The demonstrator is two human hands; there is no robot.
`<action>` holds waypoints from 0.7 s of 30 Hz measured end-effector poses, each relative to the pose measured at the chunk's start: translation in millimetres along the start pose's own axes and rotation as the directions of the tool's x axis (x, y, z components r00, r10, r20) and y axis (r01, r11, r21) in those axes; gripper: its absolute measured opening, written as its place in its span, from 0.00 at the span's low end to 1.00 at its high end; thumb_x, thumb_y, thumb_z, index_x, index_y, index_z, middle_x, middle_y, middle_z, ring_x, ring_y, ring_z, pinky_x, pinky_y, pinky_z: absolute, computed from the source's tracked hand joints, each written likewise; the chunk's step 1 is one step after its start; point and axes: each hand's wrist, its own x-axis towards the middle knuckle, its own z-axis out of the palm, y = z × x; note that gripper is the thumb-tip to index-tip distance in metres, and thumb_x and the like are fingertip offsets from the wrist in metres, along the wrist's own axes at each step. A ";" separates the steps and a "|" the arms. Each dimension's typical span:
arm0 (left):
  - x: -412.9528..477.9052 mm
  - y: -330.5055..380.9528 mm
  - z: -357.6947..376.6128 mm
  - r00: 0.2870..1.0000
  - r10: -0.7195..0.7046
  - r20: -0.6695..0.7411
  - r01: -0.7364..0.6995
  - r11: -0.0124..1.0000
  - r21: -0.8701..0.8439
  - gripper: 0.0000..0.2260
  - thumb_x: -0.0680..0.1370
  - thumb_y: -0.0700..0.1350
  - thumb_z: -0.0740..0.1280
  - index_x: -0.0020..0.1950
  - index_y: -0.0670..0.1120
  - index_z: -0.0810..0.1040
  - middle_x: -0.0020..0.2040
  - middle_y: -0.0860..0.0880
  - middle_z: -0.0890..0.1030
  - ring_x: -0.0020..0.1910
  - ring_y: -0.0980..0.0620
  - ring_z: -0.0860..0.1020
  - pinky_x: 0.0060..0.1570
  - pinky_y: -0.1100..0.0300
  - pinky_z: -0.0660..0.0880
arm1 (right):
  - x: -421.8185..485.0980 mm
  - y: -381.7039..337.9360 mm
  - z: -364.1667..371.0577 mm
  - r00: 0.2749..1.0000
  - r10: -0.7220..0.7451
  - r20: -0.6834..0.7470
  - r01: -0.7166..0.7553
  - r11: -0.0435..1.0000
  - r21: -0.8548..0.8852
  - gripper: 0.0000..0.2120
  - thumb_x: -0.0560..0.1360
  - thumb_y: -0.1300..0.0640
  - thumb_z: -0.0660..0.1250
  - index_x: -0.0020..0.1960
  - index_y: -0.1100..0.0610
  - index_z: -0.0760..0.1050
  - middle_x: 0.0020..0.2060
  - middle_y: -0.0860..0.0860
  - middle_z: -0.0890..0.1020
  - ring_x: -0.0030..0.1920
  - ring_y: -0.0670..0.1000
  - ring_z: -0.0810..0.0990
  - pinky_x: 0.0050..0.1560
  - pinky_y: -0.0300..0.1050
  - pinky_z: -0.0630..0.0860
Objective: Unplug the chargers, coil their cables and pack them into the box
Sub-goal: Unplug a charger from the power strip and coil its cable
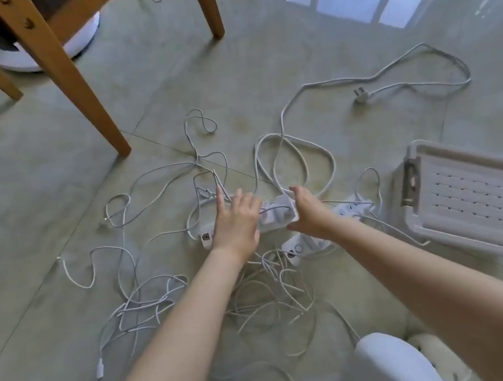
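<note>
Cables (148,184) tangle round three strips (306,243) on the floor (261,78); one box (477,159) at right.
Left hand (236,220) lies flat on the left strip (274,216), fingers spread; right hand (307,215) grips its end, fingers curled round it.

Your left hand (238,220) and right hand (308,215) meet on a power strip (275,216) hemmed in by looping cables (150,304). A second strip (301,245) lies beneath your right wrist and the box (473,204) is further right. Bare floor opens far left towards the chair leg (86,93).
</note>
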 end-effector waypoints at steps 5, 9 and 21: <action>16.5 13.7 13.8 0.999 0.015 0.039 -0.017 0.999 0.050 0.30 0.77 0.50 0.64 0.75 0.47 0.56 0.74 0.47 0.61 0.76 0.47 0.54 0.70 0.38 0.38 | 14.4 4.5 22.4 0.991 0.113 -0.077 -0.088 0.958 0.275 0.39 0.68 0.67 0.71 0.73 0.62 0.55 0.69 0.56 0.67 0.68 0.55 0.67 0.62 0.40 0.63; 29.5 20.6 30.3 1.000 0.020 -0.002 -0.020 1.000 0.021 0.28 0.77 0.50 0.65 0.74 0.47 0.58 0.71 0.49 0.66 0.73 0.49 0.60 0.71 0.38 0.39 | 28.6 12.6 43.9 0.971 0.149 -0.187 -0.037 0.865 0.501 0.33 0.70 0.70 0.66 0.72 0.61 0.58 0.69 0.55 0.67 0.68 0.52 0.67 0.61 0.36 0.64; 61.0 5.4 57.9 0.993 -0.052 -0.104 0.031 0.979 -0.201 0.14 0.77 0.52 0.62 0.60 0.49 0.77 0.57 0.50 0.80 0.58 0.49 0.75 0.55 0.57 0.63 | 51.7 8.5 80.7 0.838 0.366 -0.405 -0.007 0.749 0.662 0.23 0.71 0.68 0.65 0.65 0.59 0.70 0.53 0.57 0.80 0.46 0.52 0.75 0.45 0.31 0.68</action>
